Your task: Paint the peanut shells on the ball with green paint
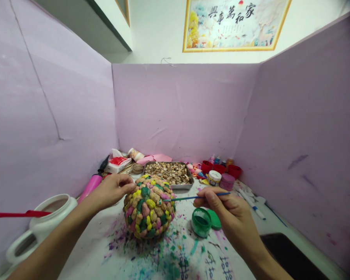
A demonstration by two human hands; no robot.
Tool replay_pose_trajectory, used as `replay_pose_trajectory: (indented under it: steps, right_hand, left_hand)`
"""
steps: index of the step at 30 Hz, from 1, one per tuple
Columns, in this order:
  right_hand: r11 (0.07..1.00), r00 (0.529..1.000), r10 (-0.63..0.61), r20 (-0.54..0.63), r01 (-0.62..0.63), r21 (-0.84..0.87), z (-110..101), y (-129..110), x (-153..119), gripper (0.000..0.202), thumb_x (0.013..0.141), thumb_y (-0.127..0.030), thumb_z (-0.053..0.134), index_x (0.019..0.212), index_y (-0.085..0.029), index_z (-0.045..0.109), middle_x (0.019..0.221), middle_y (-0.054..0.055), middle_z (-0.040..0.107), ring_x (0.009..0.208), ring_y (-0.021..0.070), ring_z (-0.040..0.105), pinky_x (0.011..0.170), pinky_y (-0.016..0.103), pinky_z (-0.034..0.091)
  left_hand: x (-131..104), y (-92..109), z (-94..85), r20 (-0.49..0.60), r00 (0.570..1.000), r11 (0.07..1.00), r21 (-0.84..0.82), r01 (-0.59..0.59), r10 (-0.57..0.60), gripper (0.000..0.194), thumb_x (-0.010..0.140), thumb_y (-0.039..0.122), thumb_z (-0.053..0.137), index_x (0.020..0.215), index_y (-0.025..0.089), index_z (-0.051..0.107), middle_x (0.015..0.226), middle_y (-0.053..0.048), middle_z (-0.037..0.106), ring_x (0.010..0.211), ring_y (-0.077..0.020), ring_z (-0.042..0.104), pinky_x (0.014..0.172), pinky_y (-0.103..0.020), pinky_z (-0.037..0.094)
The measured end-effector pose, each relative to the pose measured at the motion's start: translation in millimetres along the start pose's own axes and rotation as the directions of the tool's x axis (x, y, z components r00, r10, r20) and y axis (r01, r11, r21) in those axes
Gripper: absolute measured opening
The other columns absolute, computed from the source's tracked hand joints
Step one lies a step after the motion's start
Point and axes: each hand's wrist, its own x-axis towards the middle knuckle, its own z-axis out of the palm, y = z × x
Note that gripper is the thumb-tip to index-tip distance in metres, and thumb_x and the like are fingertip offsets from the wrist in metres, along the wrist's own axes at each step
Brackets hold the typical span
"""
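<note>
A round ball covered in peanut shells point(149, 206) sits on the paint-spattered table; its shells are painted green, yellow and pink, with many still bare brown. My left hand point(116, 190) is closed with curled fingers against the ball's upper left side, steadying it. Between the thumb and fingers of my right hand point(226, 206) is a thin blue paintbrush point(183, 198), held level. Its green-wet tip meets the right part of the ball's front. Below the brush stands an open jar of green paint point(201, 223), its green lid point(214, 219) lying beside it.
Behind the ball is a metal tray of peanut shells point(170, 172). Red cups point(235, 171), paint jars point(214, 177) and a tissue pack point(117, 163) stand at the back. A white pitcher point(43, 217) is at left, a dark flat object point(288, 252) at right. Lilac panels point(186, 109) enclose the table.
</note>
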Motion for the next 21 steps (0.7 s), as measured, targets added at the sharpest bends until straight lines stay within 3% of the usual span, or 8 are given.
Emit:
replay_pose_trajectory:
  steps: [9,15,21]
  right_hand:
    - [0.997,0.997,-0.077,0.004,0.077,-0.009,2.8,-4.1,-2.6,0.032,0.083,-0.042,0.057,0.068,-0.019,0.073,0.063,0.006,0.072,0.061,0.0186,0.069,0.059,0.03,0.058]
    - [0.995,0.998,-0.067,-0.008,0.066,-0.074,-1.8,-1.7,-0.9,0.031,0.084,-0.039,0.056,0.066,-0.019,0.072,0.063,0.005,0.072,0.062,0.0182,0.068,0.059,0.028,0.056]
    - [0.994,0.994,-0.108,-0.007,0.108,0.014,0.3,-1.2,-1.0,0.026,0.085,-0.034,0.056,0.071,-0.02,0.073,0.065,0.004,0.073,0.062,0.0167,0.069,0.06,0.026,0.056]
  left_hand:
    - [-0.7,1.6,0.0,-0.007,1.0,1.0,-0.002,0.0,0.0,0.034,0.077,0.044,0.043,0.072,0.017,0.063,0.072,-0.002,0.065,0.074,-0.0205,0.058,0.065,-0.027,0.04]
    - [-0.8,4.0,-1.4,0.002,0.999,0.998,0.03,0.053,-0.053,0.038,0.075,0.047,0.042,0.073,0.016,0.063,0.073,-0.003,0.065,0.075,-0.0224,0.058,0.064,-0.027,0.041]
    - [-1.4,5.8,-3.0,0.02,0.999,0.999,0.029,0.04,-0.04,0.038,0.075,0.049,0.041,0.072,0.017,0.061,0.073,-0.004,0.063,0.073,-0.0226,0.058,0.065,-0.029,0.04]
